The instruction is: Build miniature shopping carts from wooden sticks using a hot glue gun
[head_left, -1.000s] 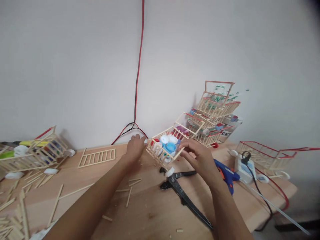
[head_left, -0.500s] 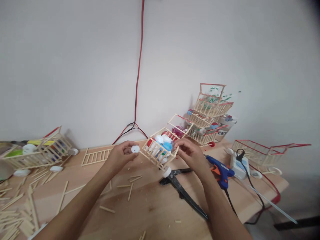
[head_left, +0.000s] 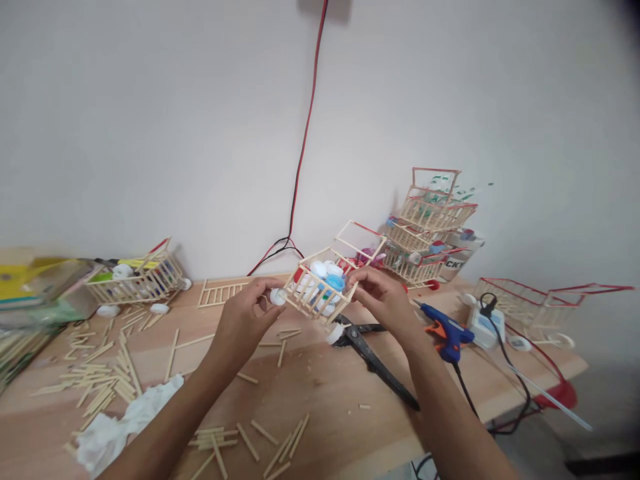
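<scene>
My right hand (head_left: 384,301) grips the right side of a small cart (head_left: 306,309) made of thin wooden sticks, tilted and held above the table. White and blue bottle caps (head_left: 334,283) fill its basket. One white cap (head_left: 335,334) sits like a wheel at its lower corner. Between the thumb and fingers of my left hand (head_left: 246,315) is another white bottle cap (head_left: 277,297), against or very close to the cart's left corner; contact is hard to tell. Below the cart lies a pair of black-handled cutters (head_left: 380,367).
A blue glue gun (head_left: 447,333) lies at the right beside a white power strip (head_left: 487,329). Stacked stick carts (head_left: 425,227) stand against the wall, with another cart (head_left: 133,290) at left. Loose sticks (head_left: 107,380) and crumpled tissue (head_left: 123,427) cover the left front.
My left hand has brought the white cap up to the cart's left corner, and the cap has turned. The right hand keeps its hold. The view has shifted left and down.
</scene>
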`<state>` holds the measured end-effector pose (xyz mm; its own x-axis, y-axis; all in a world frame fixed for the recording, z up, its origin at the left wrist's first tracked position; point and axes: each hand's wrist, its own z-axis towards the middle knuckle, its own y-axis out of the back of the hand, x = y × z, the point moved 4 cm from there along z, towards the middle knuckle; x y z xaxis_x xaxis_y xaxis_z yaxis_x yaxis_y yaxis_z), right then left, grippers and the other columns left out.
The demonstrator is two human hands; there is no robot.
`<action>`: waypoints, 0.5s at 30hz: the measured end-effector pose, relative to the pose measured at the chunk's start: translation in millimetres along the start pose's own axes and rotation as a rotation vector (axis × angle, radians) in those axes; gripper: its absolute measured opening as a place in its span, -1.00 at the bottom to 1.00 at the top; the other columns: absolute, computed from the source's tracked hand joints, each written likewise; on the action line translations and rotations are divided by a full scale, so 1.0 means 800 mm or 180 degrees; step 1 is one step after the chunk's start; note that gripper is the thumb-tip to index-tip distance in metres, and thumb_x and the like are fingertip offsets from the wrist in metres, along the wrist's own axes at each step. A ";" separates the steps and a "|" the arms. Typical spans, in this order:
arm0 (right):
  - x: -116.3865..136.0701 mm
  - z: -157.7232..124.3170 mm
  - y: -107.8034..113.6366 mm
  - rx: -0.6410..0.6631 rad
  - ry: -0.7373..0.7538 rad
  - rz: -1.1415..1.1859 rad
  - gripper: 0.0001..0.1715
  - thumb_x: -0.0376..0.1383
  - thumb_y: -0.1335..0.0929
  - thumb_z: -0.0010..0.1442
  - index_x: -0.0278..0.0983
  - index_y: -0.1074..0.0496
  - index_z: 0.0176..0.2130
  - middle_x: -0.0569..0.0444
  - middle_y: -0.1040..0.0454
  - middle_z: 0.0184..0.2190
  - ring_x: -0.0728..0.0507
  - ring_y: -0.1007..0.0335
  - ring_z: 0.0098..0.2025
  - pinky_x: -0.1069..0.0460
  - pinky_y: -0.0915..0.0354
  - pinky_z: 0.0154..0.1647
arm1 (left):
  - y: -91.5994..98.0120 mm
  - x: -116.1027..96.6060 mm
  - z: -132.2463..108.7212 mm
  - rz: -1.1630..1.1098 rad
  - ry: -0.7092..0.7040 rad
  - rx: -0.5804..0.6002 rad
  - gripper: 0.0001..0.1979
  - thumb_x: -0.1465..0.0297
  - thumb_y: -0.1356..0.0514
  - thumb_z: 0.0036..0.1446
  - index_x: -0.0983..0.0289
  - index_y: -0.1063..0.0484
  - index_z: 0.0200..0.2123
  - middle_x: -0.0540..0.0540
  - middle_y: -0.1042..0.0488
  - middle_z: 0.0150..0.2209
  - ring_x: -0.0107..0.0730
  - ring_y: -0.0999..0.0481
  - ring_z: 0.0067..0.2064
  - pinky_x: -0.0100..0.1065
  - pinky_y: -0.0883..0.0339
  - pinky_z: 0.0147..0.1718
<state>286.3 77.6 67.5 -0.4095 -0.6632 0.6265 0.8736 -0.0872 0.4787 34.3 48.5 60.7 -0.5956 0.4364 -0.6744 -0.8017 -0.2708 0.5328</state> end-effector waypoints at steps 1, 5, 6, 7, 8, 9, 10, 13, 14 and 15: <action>0.003 0.000 -0.001 0.0022 0.0006 0.0013 -0.93 -0.37 -0.33 0.18 -0.24 -0.44 -0.32 0.05 -0.49 -0.35 -0.10 -0.40 -0.29 0.01 -0.30 -0.25 | 0.001 0.002 -0.001 -0.0094 0.0045 0.0045 -0.72 0.43 -0.23 0.00 0.21 -0.50 -0.15 0.04 -0.58 -0.23 -0.42 -0.44 -0.40 -0.31 -0.34 -0.30; 0.014 0.000 -0.005 0.0102 0.0013 0.0103 -0.93 -0.37 -0.33 0.19 -0.25 -0.44 -0.32 0.06 -0.48 -0.35 -0.08 -0.38 -0.31 0.03 -0.30 -0.30 | 0.002 0.008 -0.007 -0.0847 0.0262 0.0268 -0.68 0.38 -0.23 0.01 0.24 -0.49 -0.10 0.09 -0.59 -0.12 -0.32 -0.55 -0.22 -0.26 -0.42 -0.16; 0.017 0.000 -0.006 0.0119 0.0021 0.0111 -0.93 -0.37 -0.33 0.19 -0.25 -0.44 -0.33 0.06 -0.48 -0.35 -0.08 -0.38 -0.32 0.03 -0.30 -0.31 | 0.003 0.008 -0.008 -0.0984 0.0276 0.0290 -0.68 0.37 -0.24 0.01 0.24 -0.49 -0.10 0.10 -0.59 -0.11 -0.29 -0.56 -0.16 -0.25 -0.43 -0.12; 0.019 0.000 -0.006 0.0138 0.0026 0.0107 -0.93 -0.37 -0.33 0.19 -0.25 -0.44 -0.33 0.06 -0.48 -0.34 -0.07 -0.37 -0.34 0.04 -0.29 -0.32 | 0.004 0.008 -0.009 -0.1055 0.0276 0.0295 -0.67 0.37 -0.24 0.01 0.24 -0.49 -0.10 0.10 -0.59 -0.11 -0.27 -0.56 -0.12 -0.24 -0.43 -0.09; 0.022 0.000 -0.007 0.0147 0.0032 0.0092 -0.93 -0.37 -0.33 0.19 -0.25 -0.44 -0.33 0.06 -0.48 -0.35 -0.06 -0.37 -0.35 0.04 -0.29 -0.33 | 0.005 0.009 -0.011 -0.1068 0.0265 0.0286 -0.67 0.38 -0.25 0.01 0.25 -0.50 -0.10 0.11 -0.59 -0.10 -0.25 -0.56 -0.08 -0.22 -0.43 -0.05; 0.024 0.000 -0.007 0.0148 0.0044 0.0065 -0.92 -0.38 -0.33 0.18 -0.25 -0.44 -0.33 0.06 -0.48 -0.35 -0.06 -0.37 -0.36 0.04 -0.29 -0.34 | 0.006 0.009 -0.012 -0.1049 0.0248 0.0269 -0.67 0.38 -0.25 0.00 0.25 -0.50 -0.10 0.11 -0.59 -0.09 -0.24 -0.55 -0.06 -0.20 -0.42 -0.03; 0.027 0.000 -0.007 0.0141 0.0057 0.0028 -0.92 -0.39 -0.33 0.18 -0.25 -0.44 -0.33 0.07 -0.48 -0.35 -0.06 -0.37 -0.36 0.05 -0.28 -0.34 | 0.007 0.009 -0.013 -0.1017 0.0229 0.0249 -0.67 0.38 -0.26 0.00 0.25 -0.51 -0.11 0.12 -0.59 -0.08 -0.23 -0.55 -0.05 -0.19 -0.42 -0.01; 0.036 -0.001 -0.008 0.0068 0.0100 -0.0102 -0.89 -0.42 -0.32 0.16 -0.25 -0.45 -0.32 0.06 -0.49 -0.35 -0.06 -0.38 -0.35 0.05 -0.27 -0.34 | 0.010 0.009 -0.015 -0.0901 0.0170 0.0132 -0.67 0.38 -0.26 0.00 0.25 -0.51 -0.10 0.13 -0.58 -0.05 -0.23 -0.56 -0.05 -0.19 -0.43 -0.01; 0.039 -0.002 -0.008 0.0042 0.0106 -0.0131 -0.87 -0.44 -0.32 0.16 -0.25 -0.45 -0.32 0.07 -0.49 -0.35 -0.05 -0.39 -0.35 0.06 -0.27 -0.34 | 0.011 0.009 -0.016 -0.0884 0.0172 0.0068 -0.65 0.38 -0.26 0.00 0.25 -0.50 -0.08 0.13 -0.58 -0.04 -0.25 -0.56 -0.06 -0.20 -0.43 -0.02; 0.041 -0.003 -0.010 0.0017 0.0104 -0.0157 -0.86 -0.44 -0.31 0.15 -0.26 -0.46 -0.31 0.07 -0.49 -0.35 -0.05 -0.39 -0.36 0.06 -0.26 -0.34 | 0.011 0.009 -0.017 -0.0893 0.0193 -0.0007 -0.64 0.39 -0.27 0.01 0.25 -0.48 -0.06 0.13 -0.57 -0.04 -0.26 -0.57 -0.07 -0.21 -0.44 -0.03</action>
<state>266.7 54.6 83.1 -0.4432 -0.6820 0.5817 0.8511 -0.1164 0.5120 22.3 37.4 53.6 -0.3523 0.4425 -0.8246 -0.9357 -0.1485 0.3201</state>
